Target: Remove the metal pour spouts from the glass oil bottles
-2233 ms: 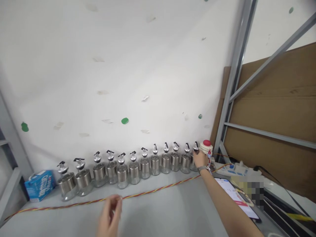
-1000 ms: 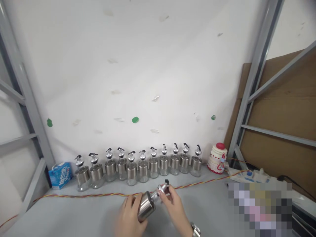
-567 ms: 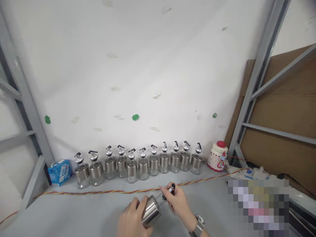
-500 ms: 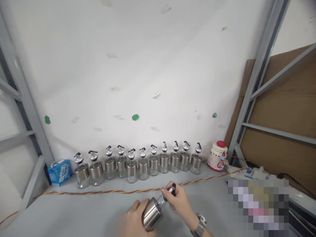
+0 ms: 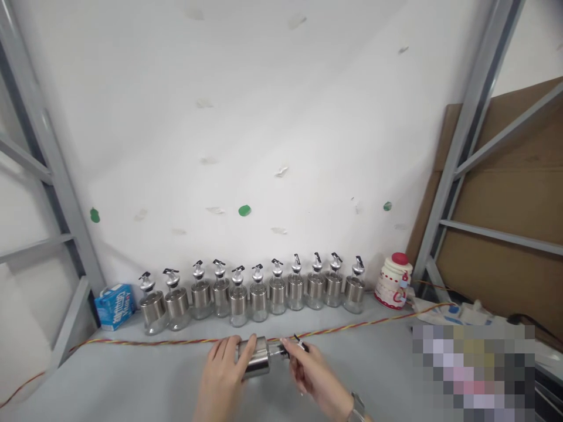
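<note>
A glass oil bottle with a steel sleeve [image 5: 260, 357] lies sideways in the air above the grey tabletop, its neck pointing right. Wrapped round its body is my left hand [image 5: 225, 366]. My right hand [image 5: 310, 369], with a metal watch on the wrist, pinches the pour spout [image 5: 285, 351] at the neck, its black lever sticking up past the fingers. Whether the spout is fully seated cannot be made out. Behind my hands stands a row of several matching oil bottles [image 5: 238, 302], each upright with a silver and black spout.
A blue box [image 5: 115, 308] stands left of the row, a cream jar with a red lid [image 5: 393, 281] right of it. A twisted red-yellow wire [image 5: 176, 341] crosses the table. Grey metal posts [image 5: 461, 158] flank both sides; a pixelated patch covers the right front.
The held bottle has turned from tilted to nearly level and shifted slightly left. My left hand has risen into fuller view, and the right still grips the spout.
</note>
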`<action>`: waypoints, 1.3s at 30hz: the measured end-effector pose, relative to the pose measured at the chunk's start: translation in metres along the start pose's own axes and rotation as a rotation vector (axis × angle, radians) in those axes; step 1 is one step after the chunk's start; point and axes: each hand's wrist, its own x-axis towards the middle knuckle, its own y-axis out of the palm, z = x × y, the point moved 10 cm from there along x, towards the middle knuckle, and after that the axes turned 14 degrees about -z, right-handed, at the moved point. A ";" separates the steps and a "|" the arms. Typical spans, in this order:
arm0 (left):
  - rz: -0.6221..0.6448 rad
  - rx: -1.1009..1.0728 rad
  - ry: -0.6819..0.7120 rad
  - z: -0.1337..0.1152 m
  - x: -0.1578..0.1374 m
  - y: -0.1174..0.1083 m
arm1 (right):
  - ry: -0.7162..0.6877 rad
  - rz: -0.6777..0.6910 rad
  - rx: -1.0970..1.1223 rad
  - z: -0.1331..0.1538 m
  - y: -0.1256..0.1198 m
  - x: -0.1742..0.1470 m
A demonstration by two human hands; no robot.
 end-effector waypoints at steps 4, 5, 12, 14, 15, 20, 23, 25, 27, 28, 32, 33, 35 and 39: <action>0.023 -0.055 -0.041 -0.005 0.000 0.001 | -0.021 -0.052 -0.011 0.007 -0.006 -0.003; 0.035 -0.072 -0.063 -0.004 0.000 0.001 | -0.059 -0.056 -0.032 0.011 -0.007 -0.002; 0.284 -0.359 -0.181 0.003 0.003 0.003 | -0.366 0.069 -0.135 0.046 -0.007 -0.018; 0.263 -0.331 -0.157 0.007 0.004 0.001 | -0.419 0.157 -0.147 0.053 0.000 -0.026; 0.224 -0.281 -0.135 0.009 0.005 0.000 | -0.411 0.177 -0.141 0.052 0.002 -0.026; 0.057 -0.057 0.009 0.008 0.003 0.000 | -0.070 0.054 -0.009 0.004 0.003 -0.002; 0.055 -0.054 0.045 0.000 -0.001 0.007 | 0.052 -0.022 0.021 -0.018 0.001 0.003; 0.070 -0.078 0.022 -0.001 -0.003 0.010 | 0.021 -0.039 0.023 -0.016 0.000 0.004; 0.099 -0.112 -0.015 0.000 -0.003 0.012 | -0.030 -0.024 0.050 -0.008 0.001 0.003; 0.116 -0.129 -0.037 0.001 -0.003 0.012 | -0.064 -0.017 0.060 -0.003 0.001 0.002; 0.195 -0.207 -0.161 0.005 -0.003 0.015 | -0.280 0.046 -0.019 0.026 -0.001 -0.005; 0.210 -0.226 -0.187 0.005 -0.004 0.016 | -0.335 0.083 -0.057 0.032 0.000 -0.008; 0.215 -0.246 -0.207 0.004 -0.004 0.017 | -0.401 0.136 -0.106 0.039 0.002 -0.011; 0.130 -0.150 -0.191 0.008 -0.004 0.013 | -0.321 -0.025 -0.066 0.023 -0.008 0.002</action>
